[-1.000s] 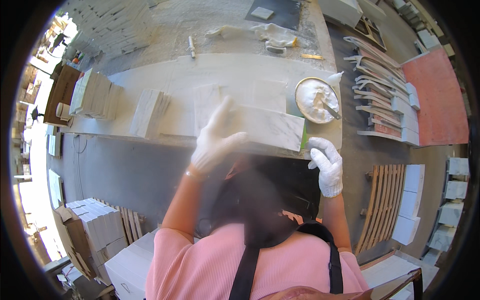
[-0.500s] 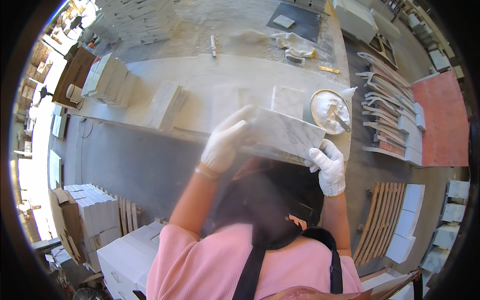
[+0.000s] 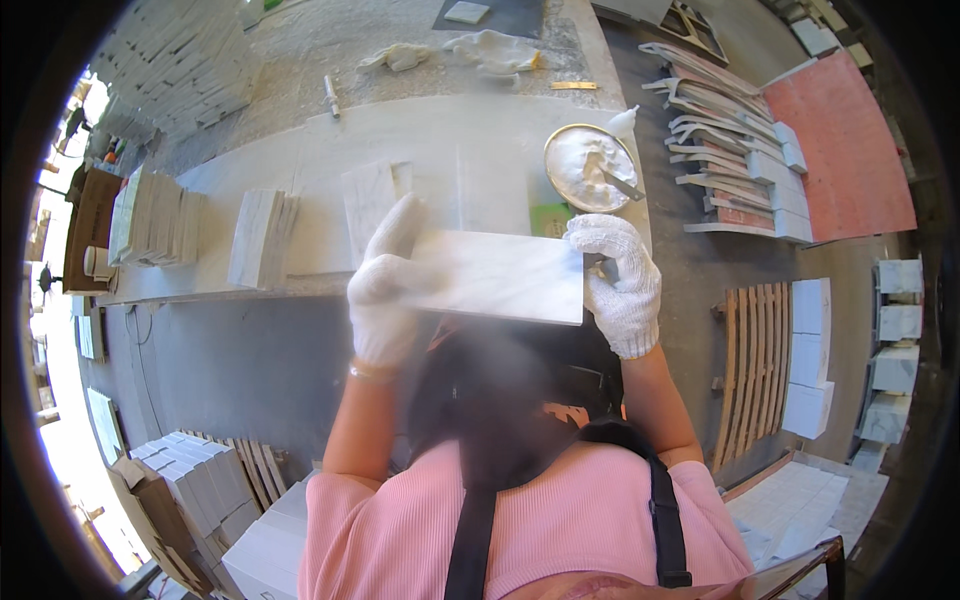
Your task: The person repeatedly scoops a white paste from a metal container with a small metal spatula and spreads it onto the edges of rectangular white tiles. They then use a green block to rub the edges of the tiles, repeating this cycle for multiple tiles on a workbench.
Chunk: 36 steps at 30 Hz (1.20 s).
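A white marble tile (image 3: 510, 278) with faint grey veining is held between my two gloved hands, over the table's near edge and in front of my dark apron. My left hand (image 3: 385, 295) grips its left end, the fingers slightly blurred. At the right end, my right hand (image 3: 625, 285) has curled fingers at the upper corner and the thumb by the side edge. Just beyond the right hand stands a round tub of white paste (image 3: 590, 165) with a putty knife (image 3: 622, 186) in it. A green patch (image 3: 550, 219) shows beside the tub.
Marble tiles (image 3: 260, 238) lean on the table (image 3: 330, 140), with a taller stack (image 3: 150, 220) farther left. Gloves (image 3: 490, 52), a white marker-like stick (image 3: 331, 97) and a yellow strip (image 3: 573, 86) lie at the back. A wooden pallet (image 3: 762, 370) stands on the floor at right.
The whole view has shifted, so table things appear farther left and higher. The tile, slanting down to the right before, is now nearly level and closer to my body. Both hands keep hold.
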Motion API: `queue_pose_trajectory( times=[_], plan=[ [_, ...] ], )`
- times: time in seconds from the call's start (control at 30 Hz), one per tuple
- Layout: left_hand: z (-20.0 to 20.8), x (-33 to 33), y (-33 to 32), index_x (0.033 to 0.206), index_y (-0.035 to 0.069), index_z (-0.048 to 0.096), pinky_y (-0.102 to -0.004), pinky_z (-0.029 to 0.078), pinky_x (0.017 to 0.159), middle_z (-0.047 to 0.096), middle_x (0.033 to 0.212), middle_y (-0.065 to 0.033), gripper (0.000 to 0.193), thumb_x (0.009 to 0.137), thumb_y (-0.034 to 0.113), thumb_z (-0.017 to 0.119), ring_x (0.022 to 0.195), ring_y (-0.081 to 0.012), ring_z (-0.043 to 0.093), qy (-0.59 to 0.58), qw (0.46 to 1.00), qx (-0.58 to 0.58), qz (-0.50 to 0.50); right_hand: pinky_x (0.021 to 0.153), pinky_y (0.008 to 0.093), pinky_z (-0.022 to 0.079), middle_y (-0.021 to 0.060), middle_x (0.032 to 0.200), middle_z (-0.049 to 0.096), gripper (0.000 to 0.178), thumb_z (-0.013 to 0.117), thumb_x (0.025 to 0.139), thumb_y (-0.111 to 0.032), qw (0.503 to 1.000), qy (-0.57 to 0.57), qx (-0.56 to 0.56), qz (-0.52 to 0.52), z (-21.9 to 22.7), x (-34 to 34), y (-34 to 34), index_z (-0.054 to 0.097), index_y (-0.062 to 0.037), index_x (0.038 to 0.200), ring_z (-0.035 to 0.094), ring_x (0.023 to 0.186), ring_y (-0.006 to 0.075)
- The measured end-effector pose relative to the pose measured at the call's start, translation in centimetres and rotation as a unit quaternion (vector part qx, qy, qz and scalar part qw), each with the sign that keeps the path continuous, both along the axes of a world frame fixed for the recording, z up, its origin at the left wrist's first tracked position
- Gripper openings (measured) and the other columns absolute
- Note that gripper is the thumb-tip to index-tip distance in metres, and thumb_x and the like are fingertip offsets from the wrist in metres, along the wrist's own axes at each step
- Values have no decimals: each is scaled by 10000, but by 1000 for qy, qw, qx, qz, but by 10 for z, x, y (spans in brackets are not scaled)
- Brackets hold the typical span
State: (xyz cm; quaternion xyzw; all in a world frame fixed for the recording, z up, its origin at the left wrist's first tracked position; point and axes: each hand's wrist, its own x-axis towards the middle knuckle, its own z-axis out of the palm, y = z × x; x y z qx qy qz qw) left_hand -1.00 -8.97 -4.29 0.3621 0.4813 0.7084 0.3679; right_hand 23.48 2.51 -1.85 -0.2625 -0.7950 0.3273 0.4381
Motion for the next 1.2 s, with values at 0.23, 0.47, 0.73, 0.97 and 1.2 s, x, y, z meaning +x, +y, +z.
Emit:
queue_pose_trajectory(
  times=[0.23, 0.47, 0.73, 0.97, 1.2],
  plan=[
    [-8, -1, -7, 1425, -87, 418, -396, 376, 1218, 428, 1615, -215, 590, 859, -81, 583, 1491, -307, 422, 0, 1000, -2, 0, 952, 355, 585, 143, 1329, 655, 604, 682, 788, 235, 995, 28, -97, -5, -9, 3, -7, 597, -3, 1336, 698, 1143, 248],
    [-11, -4, -15, 1498, -106, 480, -340, 378, 1203, 528, 1534, -180, 631, 880, -81, 603, 1409, -254, 501, 105, 994, -37, 18, 947, 353, 587, 142, 1309, 670, 593, 688, 778, 228, 998, 23, -61, 2, -2, 2, -7, 612, 12, 1326, 705, 1133, 236],
    [-8, -5, -21, 1460, -104, 533, -335, 479, 1099, 589, 1444, -160, 622, 848, -115, 645, 1281, -232, 577, 66, 997, -37, 27, 935, 339, 580, 132, 1249, 699, 524, 723, 774, 195, 999, 13, -45, 10, 10, -10, -10, 663, 1, 1257, 713, 1104, 226],
    [-15, -12, -35, 1158, -30, 752, -330, 563, 934, 743, 1141, -151, 254, 911, -19, 691, 1047, -226, 696, 217, 976, -7, 24, 865, 355, 565, 134, 1062, 719, 377, 823, 706, 98, 996, 36, 2, 78, 16, -21, -8, 736, -36, 1048, 703, 964, 282],
    [-19, -10, -72, 1315, 25, 624, -338, 593, 778, 730, 1096, -105, 572, 825, 188, 870, 926, -212, 714, -188, 975, -120, 15, 833, 303, 587, 104, 1182, 710, 469, 785, 856, 72, 968, 65, -233, 75, 15, -33, -23, 661, -5, 1302, 695, 1000, 174]
  ],
)
